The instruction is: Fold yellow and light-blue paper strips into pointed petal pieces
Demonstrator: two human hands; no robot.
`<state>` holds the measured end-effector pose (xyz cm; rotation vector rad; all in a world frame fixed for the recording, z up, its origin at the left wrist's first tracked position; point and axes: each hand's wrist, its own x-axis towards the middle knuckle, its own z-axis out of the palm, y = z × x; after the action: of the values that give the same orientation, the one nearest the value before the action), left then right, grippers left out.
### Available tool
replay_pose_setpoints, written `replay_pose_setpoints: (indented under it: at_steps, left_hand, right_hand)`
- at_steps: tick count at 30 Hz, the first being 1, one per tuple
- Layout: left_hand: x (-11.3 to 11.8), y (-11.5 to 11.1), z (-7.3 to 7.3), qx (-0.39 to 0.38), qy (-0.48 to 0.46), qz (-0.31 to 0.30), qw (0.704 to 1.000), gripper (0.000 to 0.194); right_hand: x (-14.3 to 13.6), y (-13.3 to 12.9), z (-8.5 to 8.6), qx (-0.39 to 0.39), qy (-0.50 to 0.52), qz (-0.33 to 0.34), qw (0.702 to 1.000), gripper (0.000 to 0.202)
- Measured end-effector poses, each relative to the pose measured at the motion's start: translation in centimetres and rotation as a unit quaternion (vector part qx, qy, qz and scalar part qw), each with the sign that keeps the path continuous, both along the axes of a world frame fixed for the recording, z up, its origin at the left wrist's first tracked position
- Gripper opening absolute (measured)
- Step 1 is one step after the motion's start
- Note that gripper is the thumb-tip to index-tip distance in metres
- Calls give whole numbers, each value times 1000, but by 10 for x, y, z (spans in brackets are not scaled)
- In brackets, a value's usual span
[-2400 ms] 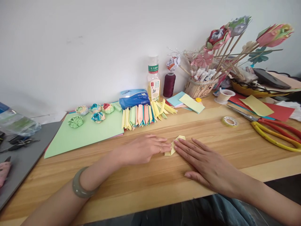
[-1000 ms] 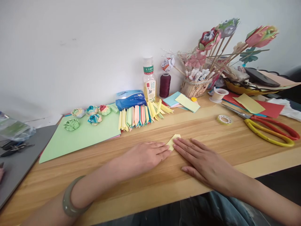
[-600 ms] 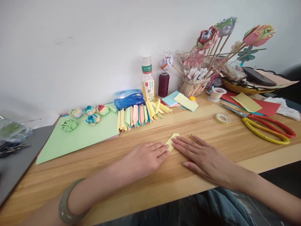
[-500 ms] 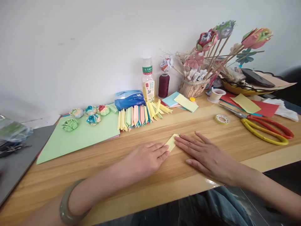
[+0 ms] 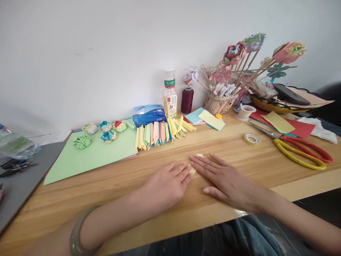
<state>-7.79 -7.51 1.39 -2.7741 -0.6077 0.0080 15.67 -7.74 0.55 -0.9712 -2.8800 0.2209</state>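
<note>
Slanting from lower left to upper right near the frame's centre, a yellow paper strip (image 5: 193, 171) lies partly beneath the left hand (image 5: 165, 183) and right hand (image 5: 229, 183), equally near, fingers outstretched without pinching.

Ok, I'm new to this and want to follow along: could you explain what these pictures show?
There is no machine here: these are a person's bare hands, and every picture comes from one camera worn on the head, looking forward and down. On the wooden table lie a green sheet bearing small paper flowers, a row of folded paper pieces, and scissors. A bottle stands behind. Neither hand grips anything; the left hand and right hand rest their fingers on a small yellow paper.
</note>
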Motion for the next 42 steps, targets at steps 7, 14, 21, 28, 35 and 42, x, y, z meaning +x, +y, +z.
replay_pose_setpoints:
  at_steps: [7,14,21,28,35,42]
  left_hand:
    - [7,-26,-10,31,-10,64,997,38]
    - [-1,-34,-7,-18,-2,84,996,36]
    - [12,-13,32,-114,-69,125,983,12]
    - [28,6,6,-156,-148,148,965,12]
    - [27,9,0,-173,-205,184,946,6]
    - [29,12,1,-182,-202,203,941,14]
  right_hand:
    - [14,9,1,-40,1,-19,999,63]
    - [9,6,5,-42,6,-17,999,65]
    - [8,4,5,-24,-2,-26,999,67]
    - [10,9,1,17,40,-27,999,61]
    - [11,32,17,8,86,5,996,31]
    - [5,50,21,0,59,54,997,26]
